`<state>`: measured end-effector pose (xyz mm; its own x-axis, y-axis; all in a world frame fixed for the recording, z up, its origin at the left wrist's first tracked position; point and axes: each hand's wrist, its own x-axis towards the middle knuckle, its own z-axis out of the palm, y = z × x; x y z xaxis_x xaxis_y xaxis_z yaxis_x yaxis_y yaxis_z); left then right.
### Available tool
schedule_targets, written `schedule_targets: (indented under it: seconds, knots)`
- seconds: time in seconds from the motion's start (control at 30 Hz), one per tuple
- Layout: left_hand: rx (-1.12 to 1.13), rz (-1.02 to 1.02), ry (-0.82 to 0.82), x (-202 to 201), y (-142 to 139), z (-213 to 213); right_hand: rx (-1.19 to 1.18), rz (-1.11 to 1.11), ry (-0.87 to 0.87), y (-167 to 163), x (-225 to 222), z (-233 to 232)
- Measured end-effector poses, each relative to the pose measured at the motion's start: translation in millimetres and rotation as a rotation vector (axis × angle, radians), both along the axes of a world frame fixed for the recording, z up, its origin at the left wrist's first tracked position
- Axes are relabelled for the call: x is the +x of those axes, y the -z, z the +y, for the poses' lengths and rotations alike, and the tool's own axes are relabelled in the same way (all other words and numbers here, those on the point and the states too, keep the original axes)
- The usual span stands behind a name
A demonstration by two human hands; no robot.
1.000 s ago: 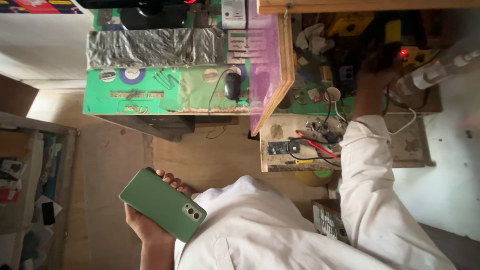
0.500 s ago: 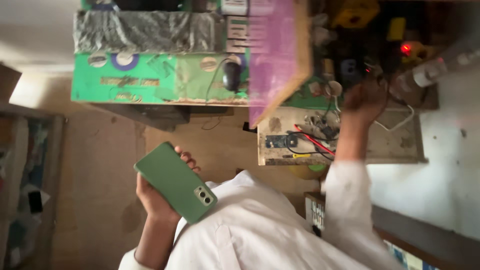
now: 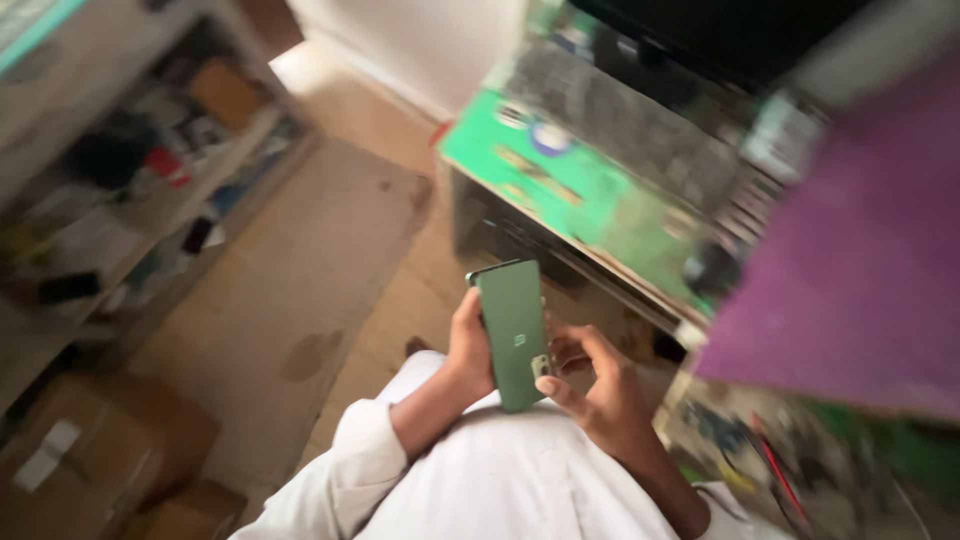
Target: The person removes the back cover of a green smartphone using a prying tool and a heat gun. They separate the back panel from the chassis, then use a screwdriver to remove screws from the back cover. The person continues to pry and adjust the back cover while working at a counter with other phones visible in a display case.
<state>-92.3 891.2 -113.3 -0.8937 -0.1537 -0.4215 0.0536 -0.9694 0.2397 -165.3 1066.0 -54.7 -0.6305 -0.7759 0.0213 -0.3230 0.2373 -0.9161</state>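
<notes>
You have brown cardboard boxes (image 3: pixel 95 455) at lower left on the floor, one bearing a pale rectangular label (image 3: pixel 42 455), blurred.
</notes>
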Motion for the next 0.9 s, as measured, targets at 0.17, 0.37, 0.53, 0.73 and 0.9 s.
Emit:
schedule_targets:
  seconds: [0.17, 0.37, 0.53, 0.73, 0.9]
  knots:
    - [-0.063, -0.015, -0.281, 27, 14, -94, 0.000, 0.221, -0.158, -24, 14, -140]
    - [-0.274, -0.059, -0.695, 83, 22, -192, 0.070, 0.208, -0.378, -34, 56, -282]
    - [-0.352, -0.164, -0.917, 143, 27, -240, 0.113, 0.154, -0.602, -35, 93, -365]
    - [-0.356, -0.359, -1.195, 181, 35, -278, 0.125, 0.134, -0.887, -30, 123, -439]
    - [-0.389, -0.524, -1.363, 197, 34, -324, 0.061, 0.193, -1.074, -23, 138, -509]
